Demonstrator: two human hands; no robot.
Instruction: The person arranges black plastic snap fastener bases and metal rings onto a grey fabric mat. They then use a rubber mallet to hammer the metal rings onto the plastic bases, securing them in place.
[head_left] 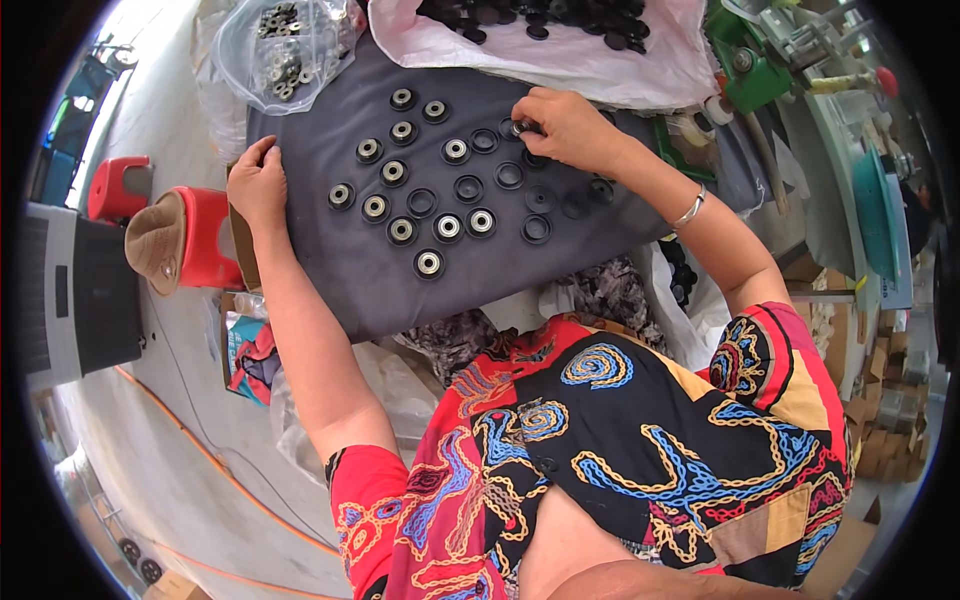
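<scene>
A dark grey board lies across my lap, covered with several black rubber rings, some with a shiny metal bearing pressed in, others empty. My right hand reaches to the board's far side, its fingertips pinched on a small ring with a bearing. My left hand rests curled on the board's left edge and holds nothing visible.
A clear bag of metal bearings lies at the far left; a white bag of black rings at the far middle. A red stool with a tan hat stands left, a green tool far right, cardboard boxes at the right.
</scene>
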